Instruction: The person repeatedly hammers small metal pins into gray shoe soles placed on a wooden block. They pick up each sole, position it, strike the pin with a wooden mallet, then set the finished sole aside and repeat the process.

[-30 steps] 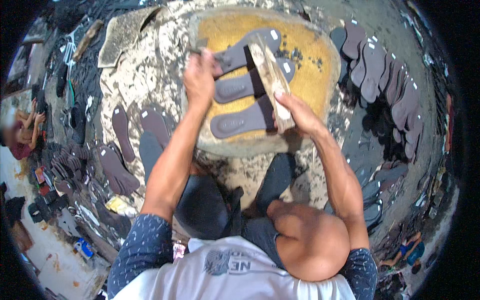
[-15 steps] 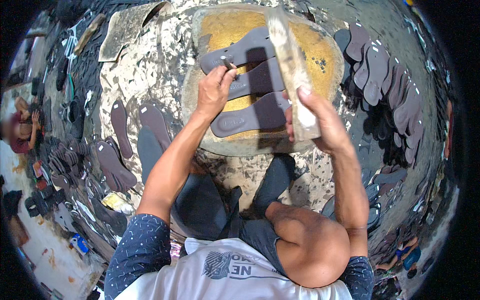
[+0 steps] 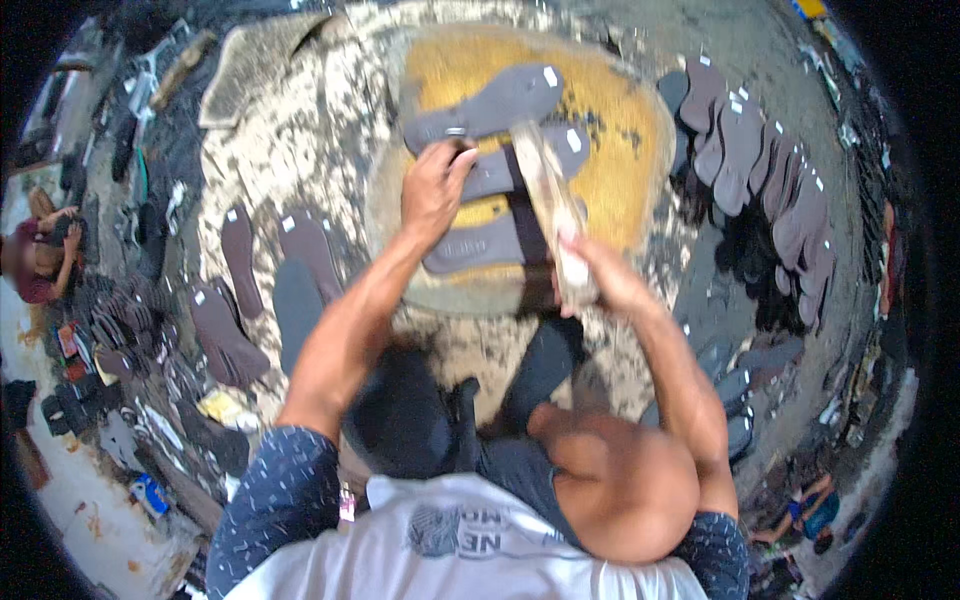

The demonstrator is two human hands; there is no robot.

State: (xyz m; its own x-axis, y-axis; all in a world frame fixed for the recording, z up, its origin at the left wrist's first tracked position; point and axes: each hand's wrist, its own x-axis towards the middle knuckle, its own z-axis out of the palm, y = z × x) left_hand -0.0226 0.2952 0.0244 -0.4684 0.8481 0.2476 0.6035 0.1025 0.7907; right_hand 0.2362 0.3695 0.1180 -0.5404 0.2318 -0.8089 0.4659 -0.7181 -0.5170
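Observation:
Three grey shoe soles lie side by side on a yellow-topped block [image 3: 625,185]: the far sole [image 3: 515,95], the middle sole [image 3: 490,175] and the near sole [image 3: 475,245]. My left hand [image 3: 432,195] is closed at the heel end of the far and middle soles. It pinches a short metal punch [image 3: 457,132], mostly hidden by the fingers. In my right hand [image 3: 605,275] is a long, pale wooden bat [image 3: 548,190], gripped at its near end. The bat slants above the middle and near soles and casts a dark shadow on them.
Many overlapping soles [image 3: 735,150] lie to the right. More soles [image 3: 225,335] are on the left, next to my forearm. A curved grey sheet [image 3: 255,70] lies at the far left. Other people sit at the left edge [image 3: 45,250] and lower right [image 3: 815,510].
The wooden bat has swung down and nearer to me, uncovering the toe ends of the soles. My left hand stays at nearly the same spot with the punch.

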